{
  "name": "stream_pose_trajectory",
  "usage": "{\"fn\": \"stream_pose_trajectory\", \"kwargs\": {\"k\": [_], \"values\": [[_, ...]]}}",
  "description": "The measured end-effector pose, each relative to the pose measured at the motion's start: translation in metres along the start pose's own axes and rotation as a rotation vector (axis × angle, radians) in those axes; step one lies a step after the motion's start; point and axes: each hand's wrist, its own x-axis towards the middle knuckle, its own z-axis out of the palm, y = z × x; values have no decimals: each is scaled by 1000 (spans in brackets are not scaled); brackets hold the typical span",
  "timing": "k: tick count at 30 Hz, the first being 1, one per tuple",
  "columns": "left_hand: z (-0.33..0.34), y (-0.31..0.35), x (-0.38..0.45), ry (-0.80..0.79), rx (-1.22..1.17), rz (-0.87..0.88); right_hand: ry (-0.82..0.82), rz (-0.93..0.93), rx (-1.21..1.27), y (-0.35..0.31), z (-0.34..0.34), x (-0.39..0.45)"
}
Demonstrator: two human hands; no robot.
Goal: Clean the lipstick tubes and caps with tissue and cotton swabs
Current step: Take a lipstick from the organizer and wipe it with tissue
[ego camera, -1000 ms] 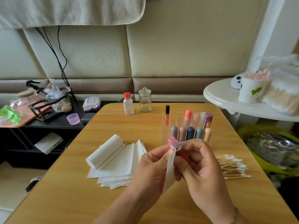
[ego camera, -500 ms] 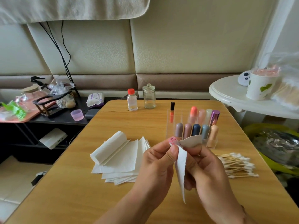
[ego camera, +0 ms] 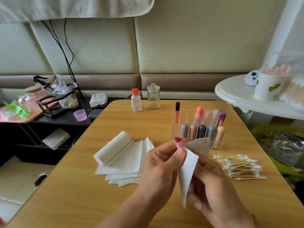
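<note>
The pink lipstick tube is what we pinch in our left hand while our right hand grips the tissue wrapped on it, so many lipsticks in the clear holder and the cotton swabs look untouched.

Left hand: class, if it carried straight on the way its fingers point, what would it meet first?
Probably the clear lipstick organizer, just beyond the left hand and its tissue; depth is uncertain.

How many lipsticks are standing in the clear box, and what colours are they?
Front row:
Mauve-grey: 1
Dusty pink: 1
Navy: 1
Grey-blue: 1
Peach: 1
Back row:
Coral: 1
Pale pink: 1
Pale white-green: 1
Shiny purple: 1
Orange gloss with black cap: 1
Total: 10
</note>
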Motion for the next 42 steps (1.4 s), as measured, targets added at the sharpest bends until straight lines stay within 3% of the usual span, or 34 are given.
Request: {"fn": "stream_pose_trajectory", "kwargs": {"k": [6, 12, 14, 19, 21, 23, 25, 36, 42], "values": [[0, 0, 0, 6, -31, -22, -78, 328, 345, -8, 0, -9], [-3, 0, 3, -7, -49, 8, 180, -107, -317, -2, 1, -4], [-3, 1, 2, -17, -54, -1, 184, -87, -286, -2, 4, -5], [-1, 0, 2, 17, -58, -33, 93, 197, 134, -11, 10, -10], [-1, -1, 2, 15, -26, -19, 89, 143, -3, -9, 3, -9], [-2, 0, 3, 18, -18, 4, 113, -50, -289, -8, 3, -7], [-2, 2, 3, 24, -36, 6, 144, -174, -375, -5, 4, -8], [-5, 1, 1, -69, -13, -45, -35, 7, -195, -7, 0, -6], [-10, 1, 2, -39, -82, -140, -203, 101, 75, -10, -6, -7]]}}
